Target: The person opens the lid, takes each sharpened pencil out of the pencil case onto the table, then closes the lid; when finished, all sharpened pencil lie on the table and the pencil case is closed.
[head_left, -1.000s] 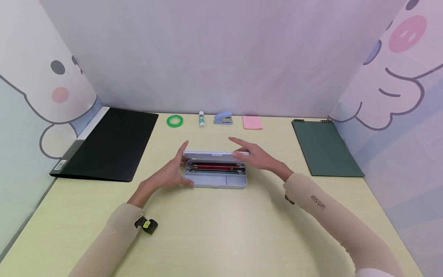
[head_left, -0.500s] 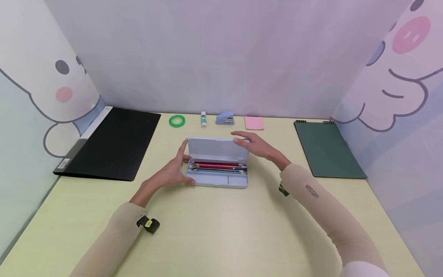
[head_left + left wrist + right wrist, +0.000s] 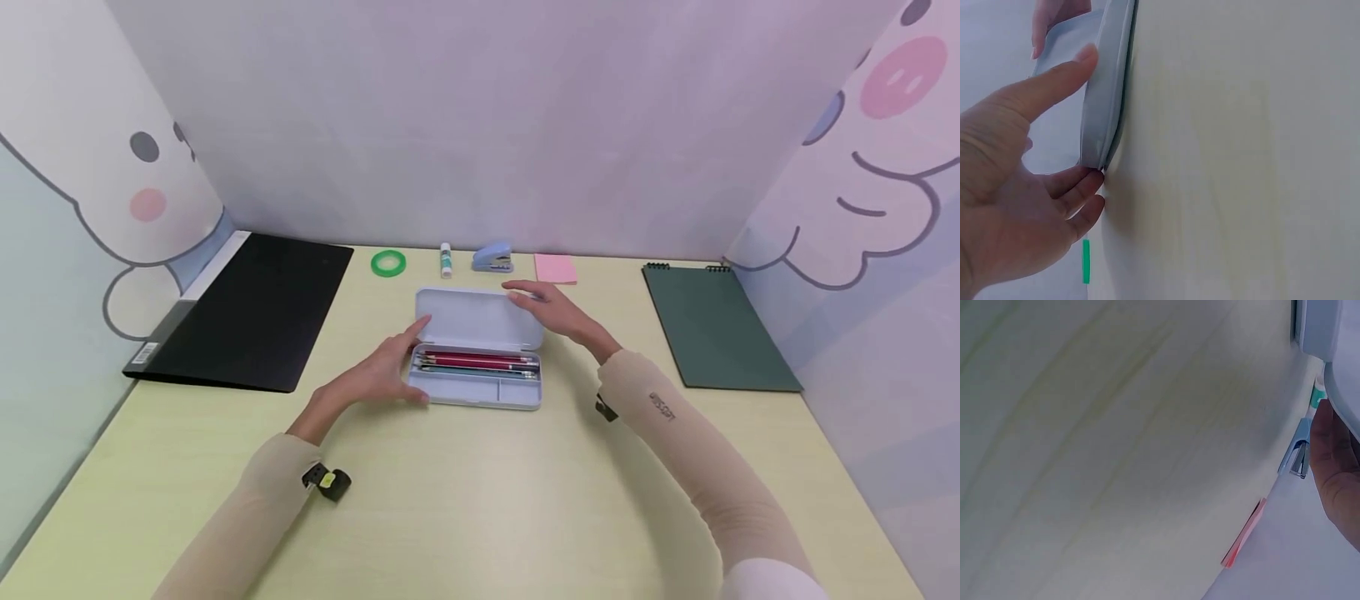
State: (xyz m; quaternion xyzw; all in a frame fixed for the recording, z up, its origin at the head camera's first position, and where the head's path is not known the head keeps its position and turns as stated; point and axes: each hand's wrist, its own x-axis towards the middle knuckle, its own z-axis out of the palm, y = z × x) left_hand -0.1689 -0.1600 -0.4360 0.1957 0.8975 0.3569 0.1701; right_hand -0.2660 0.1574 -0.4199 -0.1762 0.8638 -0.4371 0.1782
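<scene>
While the pencil case (image 3: 477, 367) lies open, left hand (image 3: 378, 377) steadies its end, fingers relaxed; right hand (image 3: 550, 309) apparently rests flat-fingered on the raised lid (image 3: 480, 318). Opening step; next calls for releasing it.

Hidden and cut-off parts around the open pencil case

The left wrist view cuts the left hand (image 3: 1016, 187) at 9 o'clock and shows the pencil case (image 3: 1107, 94) only edge-on, so its inside is hidden. The right wrist view shows only a dark part of the right hand (image 3: 1335, 469) at 3 o'clock, and the stapler (image 3: 1299, 453) is half covered. In the head view, the number of pencils (image 3: 476, 362) is too small to tell.
</scene>
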